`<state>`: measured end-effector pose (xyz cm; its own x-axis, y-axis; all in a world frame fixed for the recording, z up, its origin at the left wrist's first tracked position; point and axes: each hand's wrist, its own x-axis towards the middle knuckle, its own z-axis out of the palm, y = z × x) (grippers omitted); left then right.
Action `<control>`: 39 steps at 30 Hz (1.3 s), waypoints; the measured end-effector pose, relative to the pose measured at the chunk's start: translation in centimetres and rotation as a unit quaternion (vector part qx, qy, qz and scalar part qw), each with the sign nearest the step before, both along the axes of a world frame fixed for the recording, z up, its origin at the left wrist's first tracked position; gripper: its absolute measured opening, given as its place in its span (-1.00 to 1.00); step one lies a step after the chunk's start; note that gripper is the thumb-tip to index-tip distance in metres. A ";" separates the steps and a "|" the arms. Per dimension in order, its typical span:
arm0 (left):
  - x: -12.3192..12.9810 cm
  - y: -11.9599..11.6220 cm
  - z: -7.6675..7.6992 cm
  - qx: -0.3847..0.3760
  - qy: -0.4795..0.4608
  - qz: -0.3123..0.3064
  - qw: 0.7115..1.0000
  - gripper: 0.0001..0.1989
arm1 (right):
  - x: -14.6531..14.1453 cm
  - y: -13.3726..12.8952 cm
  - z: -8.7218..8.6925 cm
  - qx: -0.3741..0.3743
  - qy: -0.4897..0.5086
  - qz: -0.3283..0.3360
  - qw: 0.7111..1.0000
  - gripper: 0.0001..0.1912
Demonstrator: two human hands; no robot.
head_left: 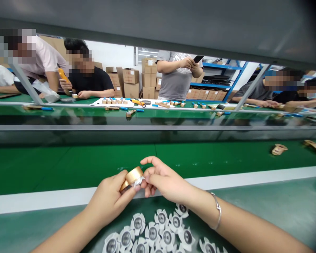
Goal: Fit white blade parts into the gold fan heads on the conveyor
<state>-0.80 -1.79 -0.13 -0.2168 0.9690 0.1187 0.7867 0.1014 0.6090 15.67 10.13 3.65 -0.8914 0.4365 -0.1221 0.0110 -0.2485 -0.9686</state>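
Note:
My left hand (107, 198) grips a short gold-coloured cylinder (131, 178), possibly a metal-foil ring, between thumb and fingers. A scrap of white backing (138, 182) sticks out at the cylinder's near end. My right hand (163, 179) meets it from the right, its thumb and fingertips pinching at the white scrap and the gold edge. A silver bangle (217, 218) circles my right wrist. Below my hands lies a loose pile of white petal-shaped pieces (152, 232) with dark round centres.
A green conveyor belt (76, 168) with a white edge strip runs across, carrying gold parts (279, 149) at right. Beyond a glass panel, several co-workers sit at a far belt, with cardboard boxes (131, 82) and blue shelving (221, 84) behind them.

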 end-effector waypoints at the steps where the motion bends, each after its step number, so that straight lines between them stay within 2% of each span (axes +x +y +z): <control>1: -0.1 0.1 0.1 -0.001 -0.011 0.004 1.000 -0.63 | 0.0 0.2 -0.2 0.016 0.007 -0.002 1.000 -0.56; 7: -1.3 0.5 0.1 0.020 -0.039 0.064 0.997 -0.60 | 0.1 1.5 -1.0 0.075 -0.003 -0.053 0.996 -0.61; 14: -2.6 0.8 -0.6 0.022 -0.044 0.099 0.994 -0.53 | -0.3 2.4 -1.8 0.107 -0.018 -0.056 0.993 -0.62; 19: -4.2 1.1 0.0 -0.022 0.007 0.145 0.989 -0.53 | -0.5 2.8 -2.3 0.143 -0.047 -0.053 0.987 -0.67; 21: -4.8 1.2 0.6 -0.044 0.044 0.170 0.984 -0.54 | -0.5 3.2 -2.7 0.171 -0.054 -0.056 0.982 -0.69; 23: -5.3 1.3 1.0 -0.049 0.100 0.170 0.979 -0.55 | -0.4 3.8 -3.2 0.214 -0.063 -0.065 0.973 -0.69; 27: -6.6 1.5 0.3 -0.076 0.205 0.159 0.963 -0.48 | 0.0 5.2 -3.8 0.343 -0.094 -0.098 0.929 -0.71; 32: -7.5 1.5 -0.7 -0.083 0.259 0.190 0.943 -0.44 | 1.0 7.6 -4.2 0.512 -0.145 -0.154 0.833 -0.75; 35: -7.8 1.4 -0.6 -0.094 0.249 0.202 0.943 -0.37 | 1.8 9.5 -4.5 0.563 -0.185 -0.180 0.785 -0.77; 39: -8.1 1.3 -0.1 -0.104 0.226 0.214 0.945 -0.31 | 2.7 12.0 -4.9 0.596 -0.220 -0.205 0.744 -0.78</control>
